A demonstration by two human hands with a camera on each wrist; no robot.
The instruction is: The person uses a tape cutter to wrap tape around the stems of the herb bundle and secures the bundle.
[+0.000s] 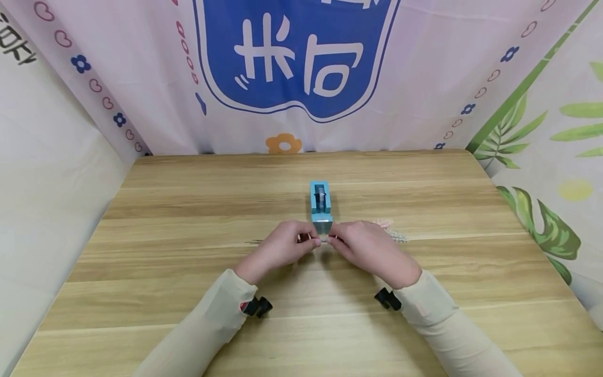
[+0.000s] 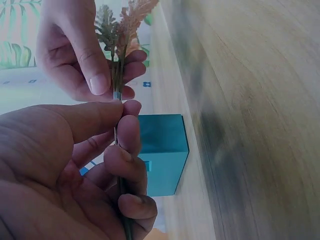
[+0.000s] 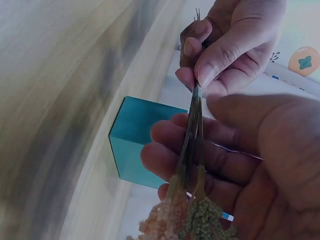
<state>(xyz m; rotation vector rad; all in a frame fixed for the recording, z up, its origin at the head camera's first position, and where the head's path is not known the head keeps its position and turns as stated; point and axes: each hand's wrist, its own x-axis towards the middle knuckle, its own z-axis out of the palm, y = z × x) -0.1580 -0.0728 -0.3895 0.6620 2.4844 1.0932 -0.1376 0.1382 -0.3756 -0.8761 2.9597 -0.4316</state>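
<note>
Left hand [image 1: 285, 243] and right hand [image 1: 369, 246] pinch the stems [image 3: 188, 142], dispenser [image 1: 322, 217] just beyond, table [image 1: 188, 209] extending either side, far edge [image 1: 226, 156] well past them.

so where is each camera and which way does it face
Head: on the head, facing forward and down at the pale wood-grain table; left hand, right hand and beige sleeves show.
Left wrist: worn there, facing thin brownish flower stems; left hand near, right beyond.
Right wrist: likewise, hands reversed.
Both wrist views share stems and blue boxy tape dispenser.
</note>
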